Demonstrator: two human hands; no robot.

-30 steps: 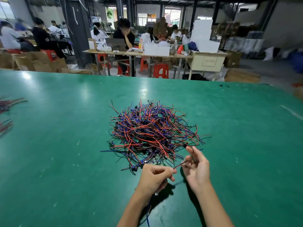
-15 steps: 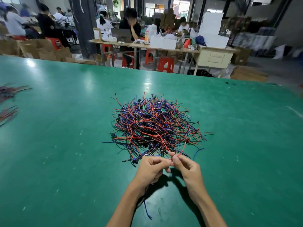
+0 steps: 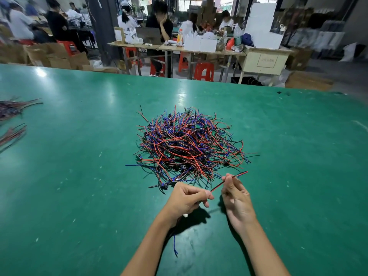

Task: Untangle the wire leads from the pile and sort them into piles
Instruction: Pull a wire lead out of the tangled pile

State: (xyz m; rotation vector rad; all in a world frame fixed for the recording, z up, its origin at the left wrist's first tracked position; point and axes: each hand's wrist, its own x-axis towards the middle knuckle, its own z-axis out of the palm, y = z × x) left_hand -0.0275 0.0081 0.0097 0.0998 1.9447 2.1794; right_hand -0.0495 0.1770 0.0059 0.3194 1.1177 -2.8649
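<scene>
Green matting covers the big work table (image 3: 59, 176), and beyond its far edge it's a busy workshop: people seated at benches, red stools, cardboard boxes, though none of that touches our job. Only the head view to go on, so down to the action: the tangled pile (image 3: 189, 144) of red, blue and black wire leads sits mid-table, just beyond the hands and still a big heap. And look at this, a change from half a second ago, when both hands were bunched together at the pile's near edge: they have drawn apart, and a red-and-black lead (image 3: 229, 181) is stretched in a straight line between them, clear of the tangle. Left hand (image 3: 187, 198) is curled tight, pinching the lead's near end, with more wires, one blue, dangling below the wrist, so it seems to be gathering a bundle. Right hand (image 3: 236, 196) pinches the lead towards its far end, finger and thumb together, the red tip poking out past them. That reads as one more lead freed, with sorting next. Way off at the left edge lie two sorted bundles (image 3: 14, 120), well apart from the hands, so I'd say there's a long way to go
</scene>
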